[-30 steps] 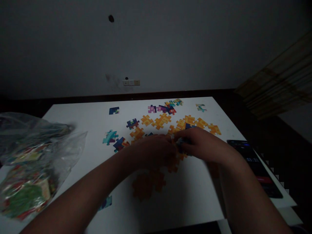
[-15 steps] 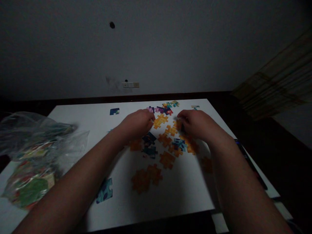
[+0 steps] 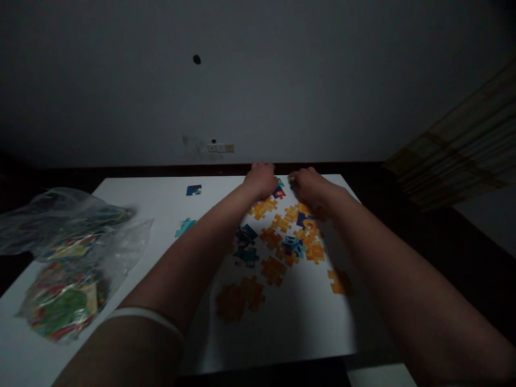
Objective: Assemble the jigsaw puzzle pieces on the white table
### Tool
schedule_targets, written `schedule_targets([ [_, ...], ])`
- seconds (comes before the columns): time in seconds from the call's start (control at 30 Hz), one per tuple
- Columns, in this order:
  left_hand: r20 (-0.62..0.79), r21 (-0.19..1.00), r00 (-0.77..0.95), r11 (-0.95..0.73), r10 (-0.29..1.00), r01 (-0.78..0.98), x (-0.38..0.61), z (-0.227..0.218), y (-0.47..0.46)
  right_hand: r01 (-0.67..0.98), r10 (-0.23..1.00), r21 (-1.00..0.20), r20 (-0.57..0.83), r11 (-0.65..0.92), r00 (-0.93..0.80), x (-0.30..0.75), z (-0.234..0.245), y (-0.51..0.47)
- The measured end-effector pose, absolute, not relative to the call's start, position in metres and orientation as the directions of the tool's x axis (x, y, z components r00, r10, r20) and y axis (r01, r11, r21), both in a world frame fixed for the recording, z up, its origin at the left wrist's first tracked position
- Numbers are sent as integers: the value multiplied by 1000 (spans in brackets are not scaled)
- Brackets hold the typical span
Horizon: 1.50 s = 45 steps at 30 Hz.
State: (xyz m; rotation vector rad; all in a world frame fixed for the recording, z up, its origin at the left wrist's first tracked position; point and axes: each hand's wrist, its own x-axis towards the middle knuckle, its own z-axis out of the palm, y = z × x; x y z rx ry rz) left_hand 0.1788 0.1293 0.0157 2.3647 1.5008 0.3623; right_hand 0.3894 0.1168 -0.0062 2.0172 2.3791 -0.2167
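My left hand [image 3: 261, 180] is at the far side of the white table, fingers bent down with their tips hidden, covering the spot beside a red and teal puzzle piece [image 3: 279, 192]. Across a small gap, my right hand [image 3: 308, 184] has its fingers curled together, with a small dark edge of a puzzle piece at the tips. Toward me lie several orange puzzle pieces [image 3: 273, 270], some overlapping. Dark blue pieces [image 3: 245, 235] and a blue patterned piece [image 3: 294, 246] lie among them.
Clear plastic bags [image 3: 64, 301] with colourful pieces inside sit on the left of the white table [image 3: 161, 185]. A dark blue piece [image 3: 194, 190] and a turquoise piece [image 3: 185, 227] lie apart on the left. The wall with sockets [image 3: 220, 148] stands beyond.
Both hands have reached farther across the table. My left hand has moved right, over the purple pieces, closer to my right hand. The view has shifted slightly.
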Motion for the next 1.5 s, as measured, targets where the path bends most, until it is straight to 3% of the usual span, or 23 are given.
schedule_targets([
  [0.13, 123, 468, 462, -462, 878, 754, 165, 34, 118, 984, 990, -141, -75, 107, -118, 394, 17, 110],
  [0.2, 219, 584, 477, -506, 851, 635, 148, 44, 99, 943, 989, -307, -20, 132, -145, 388, 35, 96],
  [0.27, 241, 742, 481, -479, 843, 469, 129, 53, 73, 691, 978, -694, 95, 200, -187, 376, 53, 73],
  [0.3, 229, 820, 506, -445, 831, 360, 120, 57, 60, 521, 967, -820, 145, 237, -211, 367, 63, 60],
  [0.37, 211, 937, 552, -328, 807, 121, 105, 64, 33, 261, 939, -919, 228, 295, -257, 347, 80, 32],
  [0.43, 198, 977, 539, -212, 819, -35, 94, 70, 11, 151, 918, -935, 267, 320, -292, 328, 94, 8],
  [0.6, 189, 976, 563, -89, 805, -201, 84, 86, -10, 99, 906, -922, 342, 375, -249, 302, 113, -22],
  [0.77, 201, 966, 600, -54, 774, -253, 79, 93, -9, 112, 903, -906, 382, 407, -195, 291, 116, -35],
  [0.97, 90, 992, 590, -21, 802, -124, 82, 82, 0, 298, 914, -864, 373, 405, -161, 311, 94, -18],
  [1.03, 45, 997, 522, -4, 852, -80, 84, 75, 6, 417, 934, -848, 357, 326, -3, 346, 79, 8],
  [1.1, 6, 997, 431, 28, 902, -72, 86, 68, 12, 656, 918, -744, 338, 124, 209, 393, 63, 38],
  [1.2, -40, 989, 311, 81, 950, -122, 87, 60, 19, 920, 969, -352, 109, -172, 223, 456, 40, 70],
  [1.33, -95, 979, 258, 137, 961, -149, 85, 55, 25, 947, 982, -260, -86, -187, 171, 483, 12, 83],
  [1.5, -123, 972, 239, 165, 963, -166, 84, 52, 28, 959, 984, -236, -114, -159, 136, 469, -4, 84],
])
